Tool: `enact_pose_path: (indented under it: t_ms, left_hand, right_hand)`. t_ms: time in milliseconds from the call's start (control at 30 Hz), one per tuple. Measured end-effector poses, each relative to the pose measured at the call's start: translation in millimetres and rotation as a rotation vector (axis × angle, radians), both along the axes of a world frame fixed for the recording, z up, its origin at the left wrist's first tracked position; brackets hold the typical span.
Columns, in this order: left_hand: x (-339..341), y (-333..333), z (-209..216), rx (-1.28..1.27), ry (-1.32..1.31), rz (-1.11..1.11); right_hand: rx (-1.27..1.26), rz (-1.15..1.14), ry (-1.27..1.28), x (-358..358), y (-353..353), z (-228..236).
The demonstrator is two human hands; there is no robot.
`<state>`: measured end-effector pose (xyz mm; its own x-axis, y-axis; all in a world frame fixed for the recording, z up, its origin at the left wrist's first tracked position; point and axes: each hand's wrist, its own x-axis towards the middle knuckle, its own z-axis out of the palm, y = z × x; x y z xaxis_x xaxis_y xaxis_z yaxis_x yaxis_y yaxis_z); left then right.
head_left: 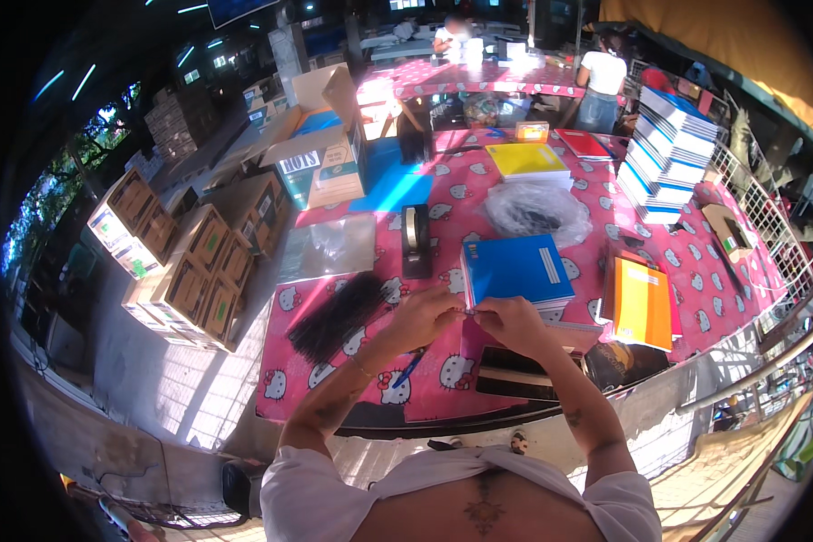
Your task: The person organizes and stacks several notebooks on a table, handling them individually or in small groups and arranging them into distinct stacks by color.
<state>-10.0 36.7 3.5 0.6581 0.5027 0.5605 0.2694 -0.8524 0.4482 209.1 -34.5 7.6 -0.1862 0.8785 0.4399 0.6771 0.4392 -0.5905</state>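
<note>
Both my hands meet at the near left corner of a stack of blue notebooks (pixel 519 269) on the table. My left hand (pixel 432 314) is closed in a pinch, its fingertips almost touching those of my right hand (pixel 512 322). The right fingers are pinched too, just in front of the stack's near edge. Whatever lies between the fingertips is too small to make out. Left of my left hand lies a bundle of thin black strands (pixel 339 316). A blue pen (pixel 409 370) rests below my left wrist.
A tape dispenser (pixel 415 242) and clear plastic sheets (pixel 328 248) lie at left. Beyond are crumpled plastic (pixel 535 215) and yellow notebooks (pixel 528 161). Orange notebooks (pixel 642 303) and a tall notebook stack (pixel 667 158) stand right. Cartons (pixel 194 280) stand left of the pink table (pixel 285 384). Two people are farther back.
</note>
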Motion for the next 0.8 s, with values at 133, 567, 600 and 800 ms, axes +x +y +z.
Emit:
enact_pose_path:
  t_ms: [133,567,600,800]
  left_hand:
    - [-1,-3,4,0.032,0.018,-0.013]
    - [11,-6,5,0.147,0.100,-0.036]
    - [14,-5,0,0.213,0.108,-0.043]
    - [22,8,-17,0.235,0.126,-0.051]
  right_hand:
    - [-0.037,0.011,0.026,-4,-4,8]
    - [0.034,-0.186,-0.292,14,-44,17]
    - [-0.097,-0.225,-0.337,17,-45,14]
    - [-0.051,-0.170,-0.269,25,-35,6]
